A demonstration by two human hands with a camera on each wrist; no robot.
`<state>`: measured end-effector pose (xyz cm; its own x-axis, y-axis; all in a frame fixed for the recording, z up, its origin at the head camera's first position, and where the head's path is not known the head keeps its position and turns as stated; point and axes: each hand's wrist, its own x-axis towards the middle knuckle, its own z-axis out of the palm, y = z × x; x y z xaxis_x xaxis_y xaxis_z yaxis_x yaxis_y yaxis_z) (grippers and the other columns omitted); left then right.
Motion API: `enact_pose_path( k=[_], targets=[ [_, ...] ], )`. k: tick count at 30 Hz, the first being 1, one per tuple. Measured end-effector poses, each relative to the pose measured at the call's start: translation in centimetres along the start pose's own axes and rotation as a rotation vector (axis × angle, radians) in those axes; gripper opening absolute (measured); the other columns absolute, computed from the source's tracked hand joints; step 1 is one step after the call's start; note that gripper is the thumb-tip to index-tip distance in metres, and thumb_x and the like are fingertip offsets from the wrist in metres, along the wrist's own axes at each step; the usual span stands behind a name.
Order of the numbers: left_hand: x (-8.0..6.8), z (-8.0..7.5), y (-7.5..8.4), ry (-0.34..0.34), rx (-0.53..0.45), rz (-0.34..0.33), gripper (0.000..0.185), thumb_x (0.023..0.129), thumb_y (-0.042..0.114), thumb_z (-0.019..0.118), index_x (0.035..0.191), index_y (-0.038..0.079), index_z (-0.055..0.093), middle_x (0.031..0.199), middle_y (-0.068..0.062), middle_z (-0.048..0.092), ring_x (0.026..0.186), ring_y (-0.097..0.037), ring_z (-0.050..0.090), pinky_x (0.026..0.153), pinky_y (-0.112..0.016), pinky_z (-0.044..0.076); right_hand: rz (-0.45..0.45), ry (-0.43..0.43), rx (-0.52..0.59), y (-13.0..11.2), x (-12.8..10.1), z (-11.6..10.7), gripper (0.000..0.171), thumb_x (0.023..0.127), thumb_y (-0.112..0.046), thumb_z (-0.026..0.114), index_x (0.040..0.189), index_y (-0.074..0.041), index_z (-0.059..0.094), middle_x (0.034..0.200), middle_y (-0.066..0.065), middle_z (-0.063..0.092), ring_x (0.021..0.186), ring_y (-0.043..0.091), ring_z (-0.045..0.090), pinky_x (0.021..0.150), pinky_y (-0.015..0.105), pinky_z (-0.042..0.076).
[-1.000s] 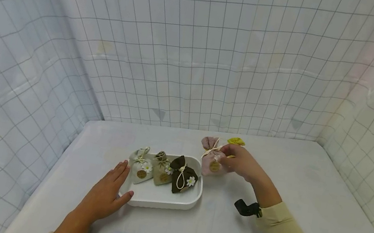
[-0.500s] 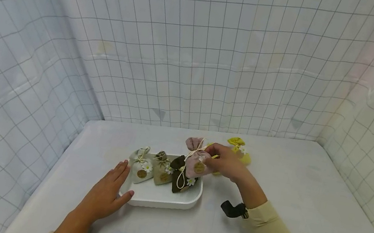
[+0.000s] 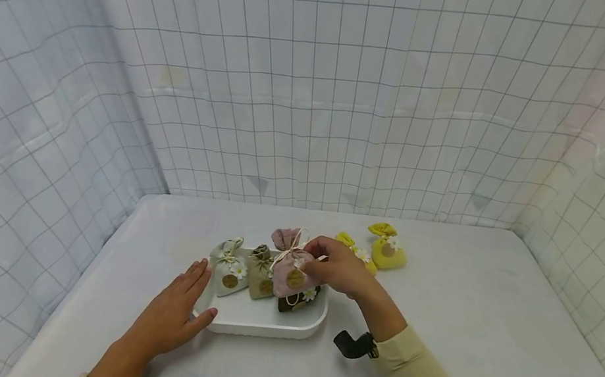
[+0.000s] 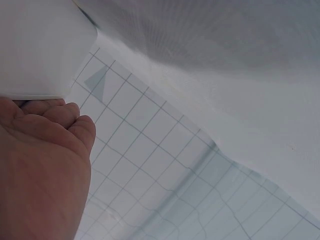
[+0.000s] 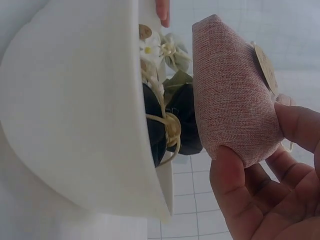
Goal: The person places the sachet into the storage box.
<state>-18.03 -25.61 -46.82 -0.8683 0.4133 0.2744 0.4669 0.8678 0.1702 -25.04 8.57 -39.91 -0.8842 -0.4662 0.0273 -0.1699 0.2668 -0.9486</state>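
In my right hand (image 3: 340,267) I pinch a pink cloth sachet (image 3: 291,274) with a cream drawstring and a round tan tag. It is held over the right part of a white tray (image 3: 261,330), partly hiding a dark brown sachet (image 3: 290,304) there. The right wrist view shows thumb and fingers on the sides of the pink sachet (image 5: 235,95), apart from the tray wall. A pale grey sachet (image 3: 228,273) and an olive-beige sachet (image 3: 260,278) lie at the tray's back left. My left hand (image 3: 170,310) rests against the tray's left end, fingers extended.
Two yellow sachets lie on the table behind and right of the tray; the farther yellow sachet (image 3: 390,253) shows whole, the nearer yellow sachet (image 3: 368,263) is partly hidden by my right hand. A checked curtain (image 3: 338,121) encloses the back and sides of the white table (image 3: 470,297).
My right hand has carried the pink sachet leftward from beside the tray to above its right part, uncovering the yellow sachets. My left hand stays at the tray's left end.
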Motion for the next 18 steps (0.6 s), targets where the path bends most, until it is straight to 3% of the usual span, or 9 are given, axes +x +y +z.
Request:
enact_pose_path(
  k=[8, 18],
  targets=[
    [0.0, 0.1, 0.1, 0.008, -0.007, -0.003, 0.078, 0.094, 0.04, 0.064, 0.15, -0.008, 0.036, 0.159, -0.019, 0.029, 0.146, -0.035, 0.026, 0.112, -0.055, 0.03, 0.001, -0.022, 0.003, -0.4, 0.7, 2.3, 0.02, 0.089, -0.009, 0.067, 0.109, -0.005, 0.063, 0.102, 0.009, 0.06, 0.084, 0.02, 0.058, 0.065, 0.03, 0.054],
    [0.0, 0.2, 0.0, 0.024, 0.001, 0.004, 0.078, 0.094, 0.041, 0.063, 0.149, -0.008, 0.037, 0.158, -0.019, 0.03, 0.146, -0.036, 0.027, 0.112, -0.054, 0.031, 0.01, -0.058, -0.122, -1.0, 1.9, 5.8, 0.019, 0.088, -0.011, 0.071, 0.105, -0.01, 0.064, 0.095, 0.001, 0.063, 0.084, 0.015, 0.057, 0.066, 0.026, 0.05]
  ],
)
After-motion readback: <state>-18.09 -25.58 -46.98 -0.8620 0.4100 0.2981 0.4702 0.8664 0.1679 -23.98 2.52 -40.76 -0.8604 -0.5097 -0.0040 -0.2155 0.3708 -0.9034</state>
